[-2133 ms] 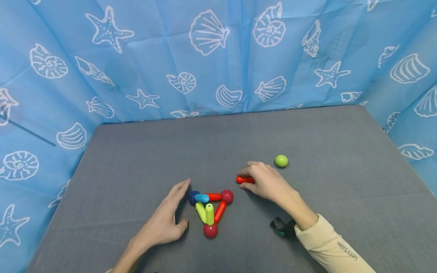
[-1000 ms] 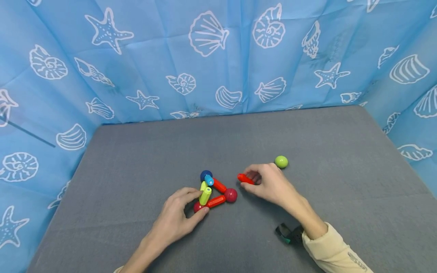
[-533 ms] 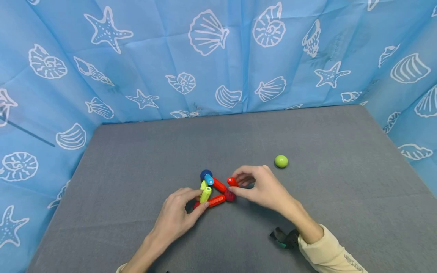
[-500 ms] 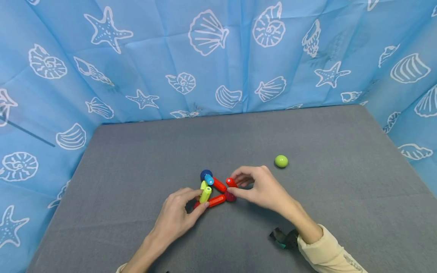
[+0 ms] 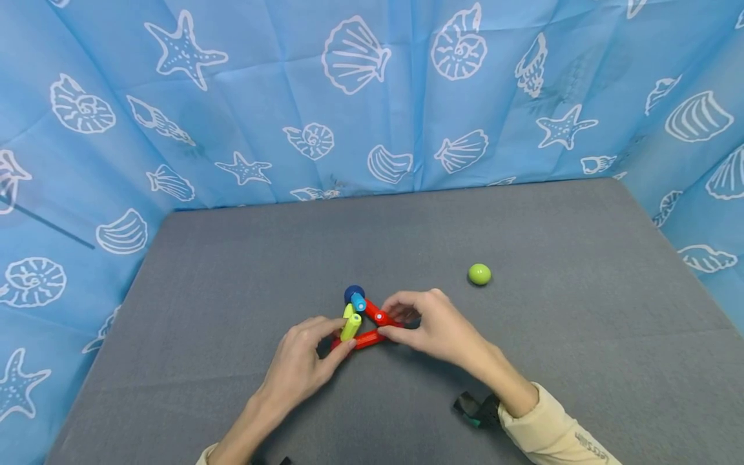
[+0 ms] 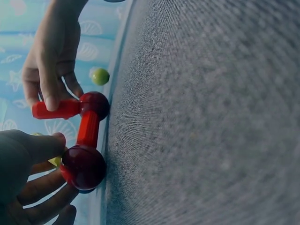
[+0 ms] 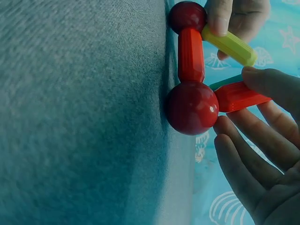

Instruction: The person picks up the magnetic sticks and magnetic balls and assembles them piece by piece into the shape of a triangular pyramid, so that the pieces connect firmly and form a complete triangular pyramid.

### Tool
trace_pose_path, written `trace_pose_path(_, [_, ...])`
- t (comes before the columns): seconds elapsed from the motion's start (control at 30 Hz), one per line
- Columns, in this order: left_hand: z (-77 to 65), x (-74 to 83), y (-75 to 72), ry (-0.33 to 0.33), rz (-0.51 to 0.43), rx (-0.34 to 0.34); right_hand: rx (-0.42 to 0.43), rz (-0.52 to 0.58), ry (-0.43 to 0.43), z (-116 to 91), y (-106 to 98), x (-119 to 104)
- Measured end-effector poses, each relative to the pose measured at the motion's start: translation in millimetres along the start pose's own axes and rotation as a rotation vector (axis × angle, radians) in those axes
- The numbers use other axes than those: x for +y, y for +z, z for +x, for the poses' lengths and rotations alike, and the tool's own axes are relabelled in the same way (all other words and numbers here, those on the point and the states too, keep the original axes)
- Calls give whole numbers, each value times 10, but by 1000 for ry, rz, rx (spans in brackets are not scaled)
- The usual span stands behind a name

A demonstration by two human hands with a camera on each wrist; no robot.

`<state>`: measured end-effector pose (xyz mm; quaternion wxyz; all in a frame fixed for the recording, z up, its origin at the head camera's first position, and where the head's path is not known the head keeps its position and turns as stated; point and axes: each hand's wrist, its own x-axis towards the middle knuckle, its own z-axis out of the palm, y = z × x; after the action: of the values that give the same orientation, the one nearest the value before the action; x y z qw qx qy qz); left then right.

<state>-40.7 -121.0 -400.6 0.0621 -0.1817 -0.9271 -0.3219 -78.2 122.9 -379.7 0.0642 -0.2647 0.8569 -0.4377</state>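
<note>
A triangle of toy building rods and balls lies flat on the grey table, with a red rod [image 5: 369,338] along its near side. My left hand [image 5: 299,361] pinches an upright yellow-green rod [image 7: 232,47], which rises from a dark red ball [image 6: 84,167]. My right hand [image 5: 436,329] pinches another red rod [image 7: 240,97] between thumb and fingers. That rod stands up from the triangle's right red ball [image 7: 192,108], its lower end against the ball. At the far corner a light blue rod [image 5: 358,303] stands on a dark blue ball [image 5: 354,292].
A loose green ball [image 5: 479,274] lies on the grey table [image 5: 261,258], right of and beyond my right hand. Blue curtain [image 5: 395,116] with white shells hangs behind the table. A black strap [image 5: 475,409] hangs by my right wrist.
My right hand has brought the red rod left and tipped it upright onto the right red ball. My left hand has turned the triangle, shifted it away and taken hold of the yellow-green rod.
</note>
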Motion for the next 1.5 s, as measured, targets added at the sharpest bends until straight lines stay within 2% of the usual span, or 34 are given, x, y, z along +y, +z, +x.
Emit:
trace_pose_path(0.5, [40,-3,16,38,41,11,69,-126,0,38,91,-15])
trace_pose_path(0.93, [59,13,31,24,74,18,58,-130,-8,33,98,-30])
trace_pose_path(1.23, [51,17,10,2,39,11,60,-146,-10,33,108,-38])
trace_pose_path(1.5, [56,20,37,-18,60,18,63,-145,-6,32,115,-35])
